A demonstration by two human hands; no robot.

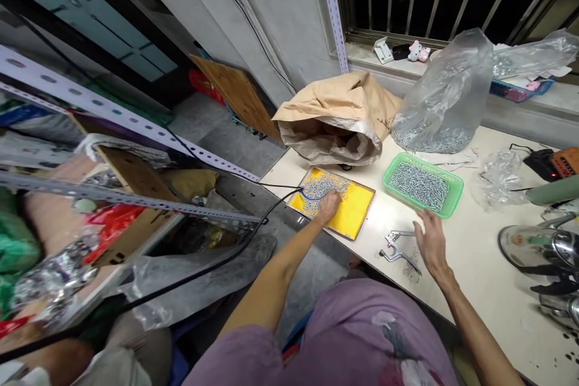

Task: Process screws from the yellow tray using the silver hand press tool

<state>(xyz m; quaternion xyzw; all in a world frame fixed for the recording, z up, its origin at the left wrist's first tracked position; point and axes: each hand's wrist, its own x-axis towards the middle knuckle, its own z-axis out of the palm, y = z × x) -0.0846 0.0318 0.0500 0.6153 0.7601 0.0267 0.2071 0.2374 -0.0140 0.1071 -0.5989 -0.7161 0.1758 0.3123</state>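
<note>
My left hand (330,205) reaches over a yellow tray (357,211), its fingers curled down among small silvery metal pieces (323,184) heaped on the left part. What the fingertips hold, if anything, is hidden. A thin blue loop (310,196) lies over the pieces beside the hand. My right hand (432,244) is held with thumb and fingers apart, near the front edge of a green plastic basket (453,199). Similar short metal rods (418,184) fill that basket. Left of my right hand lies a plier-like metal tool (398,253) on the white table (484,265).
A large paper sack (335,102) lies behind the tray, its mouth towards me. A clear plastic bag of metal parts (446,102) stands behind the basket. Metal kettles (534,247) are at the right. A black cable (217,265) crosses on the left, by perforated shelf posts (136,126).
</note>
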